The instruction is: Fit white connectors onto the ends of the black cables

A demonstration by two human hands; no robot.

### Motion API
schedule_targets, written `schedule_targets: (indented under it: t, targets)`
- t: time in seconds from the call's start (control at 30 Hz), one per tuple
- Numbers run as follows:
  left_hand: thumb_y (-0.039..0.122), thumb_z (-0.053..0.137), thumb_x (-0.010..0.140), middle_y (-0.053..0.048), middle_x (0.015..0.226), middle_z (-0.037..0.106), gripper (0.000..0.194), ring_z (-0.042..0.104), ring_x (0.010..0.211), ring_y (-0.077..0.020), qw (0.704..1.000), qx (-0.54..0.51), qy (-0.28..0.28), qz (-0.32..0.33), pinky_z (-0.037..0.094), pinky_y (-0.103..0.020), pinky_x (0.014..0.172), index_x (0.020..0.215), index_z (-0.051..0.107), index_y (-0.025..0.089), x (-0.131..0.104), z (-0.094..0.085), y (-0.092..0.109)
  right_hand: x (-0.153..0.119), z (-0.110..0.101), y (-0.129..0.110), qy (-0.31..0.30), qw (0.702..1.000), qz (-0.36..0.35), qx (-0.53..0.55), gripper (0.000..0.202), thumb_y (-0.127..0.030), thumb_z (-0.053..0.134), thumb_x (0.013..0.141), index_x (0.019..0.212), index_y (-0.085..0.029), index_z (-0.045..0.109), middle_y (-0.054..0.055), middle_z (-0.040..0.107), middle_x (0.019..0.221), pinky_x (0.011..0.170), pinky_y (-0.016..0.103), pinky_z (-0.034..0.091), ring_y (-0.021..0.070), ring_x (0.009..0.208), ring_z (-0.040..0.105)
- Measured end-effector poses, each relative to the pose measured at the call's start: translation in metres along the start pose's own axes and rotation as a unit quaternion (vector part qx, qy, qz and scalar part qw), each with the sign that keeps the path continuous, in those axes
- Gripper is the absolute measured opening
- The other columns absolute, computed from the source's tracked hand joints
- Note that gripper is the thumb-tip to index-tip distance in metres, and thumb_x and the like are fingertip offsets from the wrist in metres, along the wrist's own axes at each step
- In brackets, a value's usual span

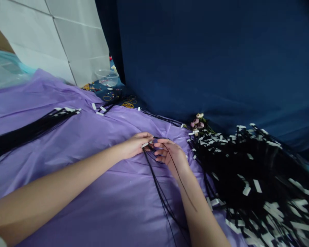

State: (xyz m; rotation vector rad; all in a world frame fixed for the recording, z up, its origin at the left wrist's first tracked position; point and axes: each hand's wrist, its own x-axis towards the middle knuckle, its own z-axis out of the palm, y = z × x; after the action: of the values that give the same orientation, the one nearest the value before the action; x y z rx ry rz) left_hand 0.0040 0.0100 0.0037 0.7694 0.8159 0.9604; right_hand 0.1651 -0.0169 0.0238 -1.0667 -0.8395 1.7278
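Observation:
Near the middle of the purple cloth, my left hand pinches the white-tagged end of a few thin black cords, which hang down toward the front edge of the view. Close on its right is my right hand, its fingers curled around cord close to the tags. One loose black cord crosses over my right hand and wrist. The fingertips of both hands nearly meet, and small white tags show between them.
A large pile of black cords with white tags lies at right, a bundle of cords at left. Small flowers, a clear bowl and yellow rubber bands sit at the back, near a dark blue cloth.

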Motion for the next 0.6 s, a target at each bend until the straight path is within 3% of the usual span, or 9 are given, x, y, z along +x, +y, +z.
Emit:
schedule_targets:
  t: [0.17,0.43,0.6]
  targets:
    - [0.022,0.074,0.069,-0.001,0.071,0.06,0.02,0.056,0.066,-0.0104,1.0,0.004,0.012,0.0,0.041,-0.024,0.065,0.077,0.058,0.014,0.0,0.0,0.0,-0.001,0.002,-0.004,-0.001,0.999,-0.027,0.045,0.025,-0.026,0.069,0.068,0.091,-0.018,0.065,0.001,0.072,0.083,0.05,0.025,0.056,0.0121,0.059,0.065]
    - [0.025,0.074,0.071,0.0,0.073,0.058,0.021,0.056,0.068,-0.0099,1.0,0.007,-0.009,0.006,0.043,-0.024,0.07,0.076,0.057,0.014,0.0,-0.003,-0.001,0.005,-0.002,-0.005,0.096,0.981,-0.14,0.09,0.035,-0.045,0.074,0.067,0.089,-0.02,0.062,-0.007,0.057,0.068,0.05,0.024,0.051,0.0069,0.051,0.052]
    - [0.028,0.074,0.072,-0.001,0.075,0.058,0.022,0.055,0.069,-0.0098,1.0,0.014,-0.008,-0.007,0.042,-0.024,0.069,0.076,0.058,0.014,-0.001,-0.003,0.001,0.005,-0.014,-0.014,0.167,0.955,-0.225,0.102,0.029,-0.048,0.067,0.075,0.091,-0.024,0.061,-0.008,0.048,0.065,0.055,0.023,0.048,0.0056,0.05,0.046]
